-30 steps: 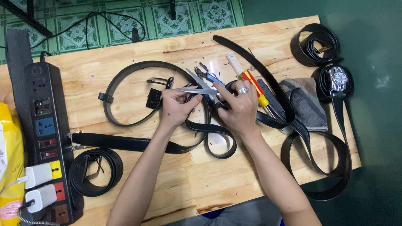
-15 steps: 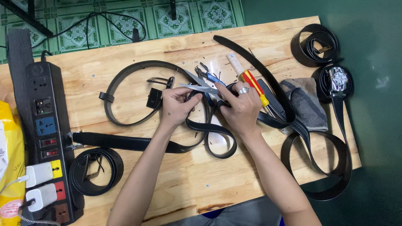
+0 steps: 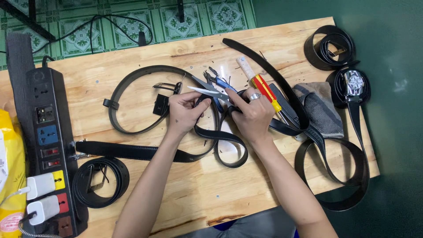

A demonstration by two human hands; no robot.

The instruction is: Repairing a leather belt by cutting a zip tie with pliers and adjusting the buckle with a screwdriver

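Both hands, left (image 3: 185,110) and right (image 3: 253,114), pinch a looped black leather belt (image 3: 220,136) beside steel scissors (image 3: 207,90) on the wooden desk (image 3: 198,185).

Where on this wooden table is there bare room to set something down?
Bare wood lies at the near edge of the table, between the two forearms, and along the far edge above the looped belt. The centre around the scissors and both hands is crowded.

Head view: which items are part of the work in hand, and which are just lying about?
In hand:
left hand
right hand
black belt
scissors

Lying about:
power strip
coiled belt
red and yellow screwdriver
grey cloth
belts at the right edge
yellow bag
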